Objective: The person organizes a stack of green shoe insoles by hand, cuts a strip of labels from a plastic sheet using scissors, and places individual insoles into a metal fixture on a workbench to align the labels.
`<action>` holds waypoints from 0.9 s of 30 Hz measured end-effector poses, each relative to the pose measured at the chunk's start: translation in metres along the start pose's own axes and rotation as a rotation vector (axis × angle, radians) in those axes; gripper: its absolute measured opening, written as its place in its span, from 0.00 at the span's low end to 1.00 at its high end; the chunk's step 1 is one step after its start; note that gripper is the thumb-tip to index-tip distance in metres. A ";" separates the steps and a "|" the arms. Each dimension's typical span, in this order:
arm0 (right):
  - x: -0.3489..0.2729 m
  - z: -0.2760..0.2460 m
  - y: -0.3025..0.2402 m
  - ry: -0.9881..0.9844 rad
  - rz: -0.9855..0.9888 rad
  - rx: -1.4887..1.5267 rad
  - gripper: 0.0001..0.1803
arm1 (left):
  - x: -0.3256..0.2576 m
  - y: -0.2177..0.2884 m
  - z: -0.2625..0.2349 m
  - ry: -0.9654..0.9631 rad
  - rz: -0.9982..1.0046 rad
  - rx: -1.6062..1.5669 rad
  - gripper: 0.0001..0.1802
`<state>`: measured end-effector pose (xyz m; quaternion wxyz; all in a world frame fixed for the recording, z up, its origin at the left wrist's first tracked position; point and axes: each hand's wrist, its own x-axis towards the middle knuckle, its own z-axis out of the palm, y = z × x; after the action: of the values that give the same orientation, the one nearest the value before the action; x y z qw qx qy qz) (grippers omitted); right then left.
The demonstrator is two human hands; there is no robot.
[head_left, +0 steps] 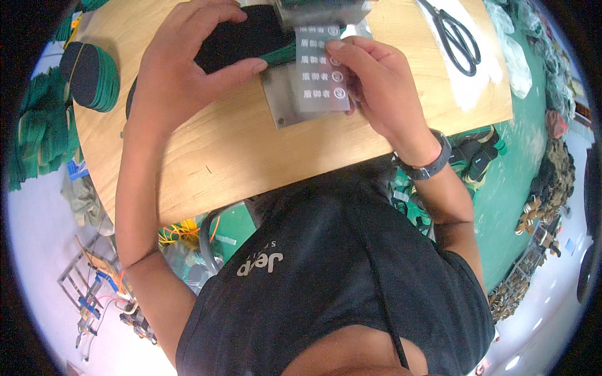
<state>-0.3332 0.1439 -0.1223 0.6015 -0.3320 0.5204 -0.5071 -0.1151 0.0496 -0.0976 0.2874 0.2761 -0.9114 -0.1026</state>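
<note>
Nearest of all, a black shirt (338, 250) sits right up against the worktop's near edge, and a dark wristwatch (429, 164) rides the right wrist just inside that edge. Now the right hand (382, 81): thumb and bent fingers are closed on the right side of a clear strip (323, 74), pinching it, with white printing running down it in rows. That strip is in front of the person, in from the near edge, above a flat metal plate (285, 106); whether the two touch, I can't tell.

Across to the left hand (175, 69), and it's spread wide, thumb well apart from the fingers, around a black pad (241, 41) with a green edge. Whether the thumb tip meets that edge isn't clear. Out by the worktop's left edge stands a stack of black-and-green pads (94, 76). Over toward the right edge lies a white sheet (473, 91), black-handled scissors (461, 45) on top. And farthest out, beyond the strip, a blurred grey metal device (326, 11) is cut off by the view.
</note>
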 end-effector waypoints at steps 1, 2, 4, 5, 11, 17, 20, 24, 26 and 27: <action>0.000 0.002 0.003 0.001 -0.028 0.003 0.12 | -0.001 0.001 0.000 0.013 0.027 0.006 0.27; 0.001 0.004 0.004 -0.004 -0.061 0.002 0.12 | -0.002 0.002 -0.001 0.009 0.008 0.010 0.24; -0.015 0.003 0.007 -0.001 -0.248 -0.288 0.12 | -0.006 0.004 -0.003 0.003 -0.032 0.017 0.18; -0.025 0.001 0.004 -0.006 -0.351 -0.440 0.12 | -0.008 0.003 -0.004 0.031 -0.069 -0.018 0.16; -0.042 -0.018 -0.008 0.258 -0.095 0.218 0.12 | -0.024 -0.020 -0.013 0.102 -0.410 -0.146 0.10; -0.011 0.003 -0.008 0.062 0.066 0.084 0.14 | -0.028 -0.016 -0.012 0.133 -0.487 -0.369 0.09; -0.004 0.005 -0.006 0.030 0.043 0.069 0.13 | -0.024 -0.013 -0.012 0.099 -0.400 -0.346 0.09; -0.003 0.002 -0.004 0.004 0.044 0.042 0.13 | -0.024 -0.018 -0.011 0.117 -0.291 -0.282 0.08; -0.001 0.002 -0.003 0.006 0.052 0.036 0.13 | -0.023 -0.019 -0.009 0.144 -0.238 -0.273 0.08; 0.000 0.001 -0.003 0.010 0.060 0.039 0.13 | -0.023 -0.018 -0.009 0.123 -0.259 -0.269 0.08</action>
<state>-0.3326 0.1430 -0.1196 0.6201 -0.3019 0.5234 -0.5004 -0.0855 0.0473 -0.1072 0.3613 0.3559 -0.8270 -0.2426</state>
